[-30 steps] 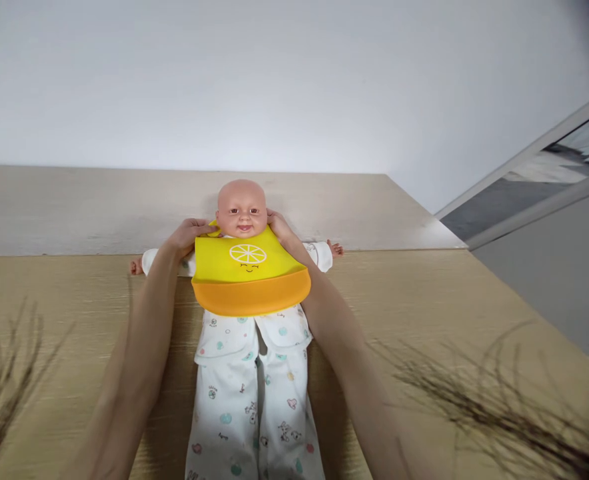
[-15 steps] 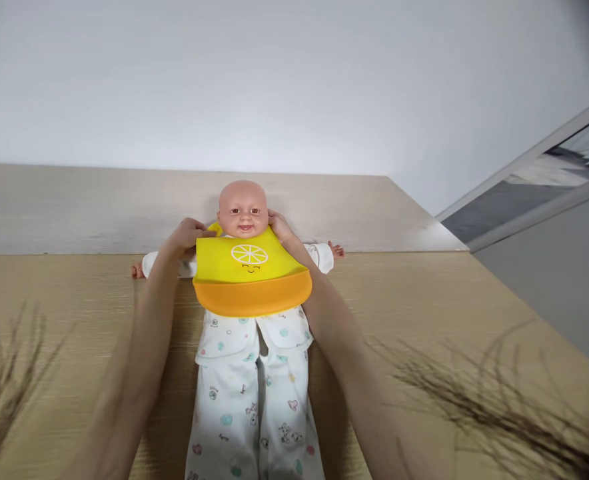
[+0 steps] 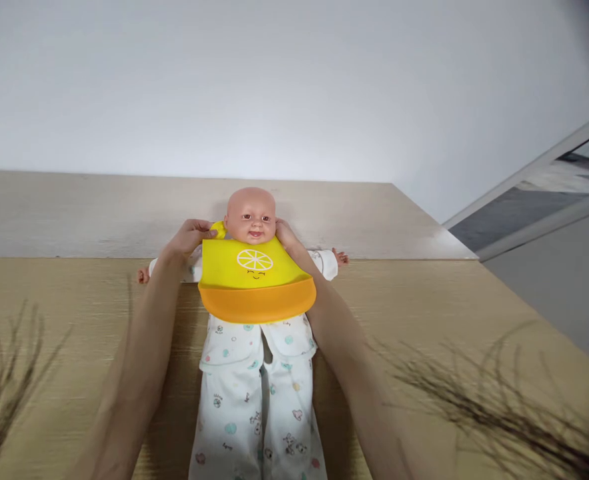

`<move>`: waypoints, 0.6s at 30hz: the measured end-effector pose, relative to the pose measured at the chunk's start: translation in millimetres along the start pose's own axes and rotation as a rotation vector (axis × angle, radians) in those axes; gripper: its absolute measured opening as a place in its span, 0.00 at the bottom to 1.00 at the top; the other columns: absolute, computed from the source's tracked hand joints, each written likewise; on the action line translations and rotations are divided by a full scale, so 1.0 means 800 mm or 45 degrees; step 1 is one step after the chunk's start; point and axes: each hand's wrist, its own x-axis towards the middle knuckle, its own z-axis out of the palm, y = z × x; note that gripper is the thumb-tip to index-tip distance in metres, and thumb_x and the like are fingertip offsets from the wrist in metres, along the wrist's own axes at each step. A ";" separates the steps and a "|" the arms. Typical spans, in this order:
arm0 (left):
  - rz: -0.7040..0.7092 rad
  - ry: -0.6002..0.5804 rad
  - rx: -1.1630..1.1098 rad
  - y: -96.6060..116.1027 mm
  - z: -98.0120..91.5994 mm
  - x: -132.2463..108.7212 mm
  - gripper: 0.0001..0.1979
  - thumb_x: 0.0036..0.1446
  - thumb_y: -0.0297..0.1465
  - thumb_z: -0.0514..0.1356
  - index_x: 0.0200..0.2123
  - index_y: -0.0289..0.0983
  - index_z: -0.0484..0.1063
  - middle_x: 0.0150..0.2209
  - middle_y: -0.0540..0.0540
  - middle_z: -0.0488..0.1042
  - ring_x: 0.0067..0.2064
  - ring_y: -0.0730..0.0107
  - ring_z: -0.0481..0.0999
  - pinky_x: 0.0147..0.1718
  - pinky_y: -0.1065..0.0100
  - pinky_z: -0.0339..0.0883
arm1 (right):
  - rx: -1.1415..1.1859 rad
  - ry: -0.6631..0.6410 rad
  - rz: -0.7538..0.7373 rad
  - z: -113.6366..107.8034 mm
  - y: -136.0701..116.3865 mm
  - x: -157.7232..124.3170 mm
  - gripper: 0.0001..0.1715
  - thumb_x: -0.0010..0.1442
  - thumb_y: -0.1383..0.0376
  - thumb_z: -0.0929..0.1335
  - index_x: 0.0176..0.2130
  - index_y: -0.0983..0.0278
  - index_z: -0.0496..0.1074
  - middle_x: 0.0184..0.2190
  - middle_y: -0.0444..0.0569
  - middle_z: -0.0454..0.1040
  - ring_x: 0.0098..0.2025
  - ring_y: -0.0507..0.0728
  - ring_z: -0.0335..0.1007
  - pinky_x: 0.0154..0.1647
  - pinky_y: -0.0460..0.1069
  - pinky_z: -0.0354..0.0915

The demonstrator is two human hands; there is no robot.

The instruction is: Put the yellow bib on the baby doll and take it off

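1. On the doll, beneath the chin: a yellow bib.
2. In the left hand, nearly closed in a pinch: the strap.
3. Beside the head: right hand, partly hidden, grip impossible to tell.
4. Might lose the strap through a shallow pinch, or skew the bib by pulling unevenly.

Smooth rubbery bib, cloth pajamas

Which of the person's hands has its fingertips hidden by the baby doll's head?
The right hand: its fingertips are behind the baby doll's head; the left hand shows beside it, at the yellow bib strap.
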 end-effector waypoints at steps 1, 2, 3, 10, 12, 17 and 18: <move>0.000 0.010 -0.019 -0.001 0.001 -0.001 0.11 0.40 0.33 0.73 0.27 0.35 0.79 0.28 0.45 0.77 0.28 0.67 0.74 0.28 0.68 0.68 | 0.017 0.014 0.009 0.000 0.000 0.000 0.16 0.52 0.56 0.67 0.40 0.60 0.74 0.38 0.49 0.83 0.41 0.63 0.81 0.49 0.58 0.77; -0.004 0.018 -0.028 -0.001 0.001 -0.001 0.11 0.41 0.33 0.73 0.28 0.34 0.79 0.28 0.44 0.77 0.28 0.67 0.74 0.29 0.67 0.69 | 0.023 0.031 0.011 0.000 0.000 0.001 0.16 0.52 0.57 0.67 0.40 0.60 0.74 0.38 0.49 0.83 0.41 0.62 0.81 0.49 0.57 0.77; -0.006 0.026 -0.034 -0.001 0.002 -0.001 0.10 0.41 0.32 0.72 0.28 0.34 0.79 0.28 0.44 0.78 0.28 0.67 0.74 0.29 0.67 0.69 | 0.025 0.047 0.013 -0.001 0.000 0.001 0.15 0.53 0.57 0.67 0.40 0.60 0.74 0.39 0.49 0.83 0.41 0.61 0.80 0.50 0.57 0.77; 0.017 -0.019 -0.076 0.002 0.004 0.000 0.08 0.40 0.30 0.71 0.28 0.34 0.80 0.27 0.46 0.77 0.27 0.67 0.74 0.28 0.68 0.68 | 0.074 0.058 -0.008 -0.001 -0.001 -0.004 0.11 0.55 0.62 0.68 0.38 0.61 0.76 0.37 0.49 0.83 0.40 0.62 0.80 0.48 0.57 0.77; 0.019 -0.042 -0.077 0.003 0.004 0.001 0.08 0.40 0.30 0.71 0.28 0.34 0.80 0.27 0.46 0.77 0.27 0.68 0.74 0.28 0.68 0.68 | 0.076 0.058 0.018 -0.001 -0.001 -0.004 0.11 0.55 0.62 0.67 0.38 0.61 0.77 0.37 0.49 0.83 0.41 0.63 0.80 0.47 0.58 0.77; 0.020 -0.076 -0.086 0.007 0.008 0.002 0.08 0.40 0.29 0.70 0.27 0.33 0.79 0.26 0.47 0.75 0.26 0.70 0.72 0.27 0.70 0.65 | 0.025 0.014 -0.007 -0.001 0.000 -0.004 0.13 0.55 0.59 0.68 0.39 0.61 0.76 0.37 0.49 0.83 0.39 0.61 0.80 0.46 0.56 0.77; 0.016 -0.075 -0.086 0.007 0.009 0.002 0.08 0.40 0.29 0.70 0.27 0.33 0.79 0.26 0.46 0.75 0.26 0.70 0.72 0.27 0.70 0.65 | -0.005 0.015 -0.008 -0.001 0.000 -0.005 0.14 0.55 0.57 0.69 0.40 0.60 0.75 0.37 0.48 0.83 0.39 0.61 0.80 0.46 0.56 0.77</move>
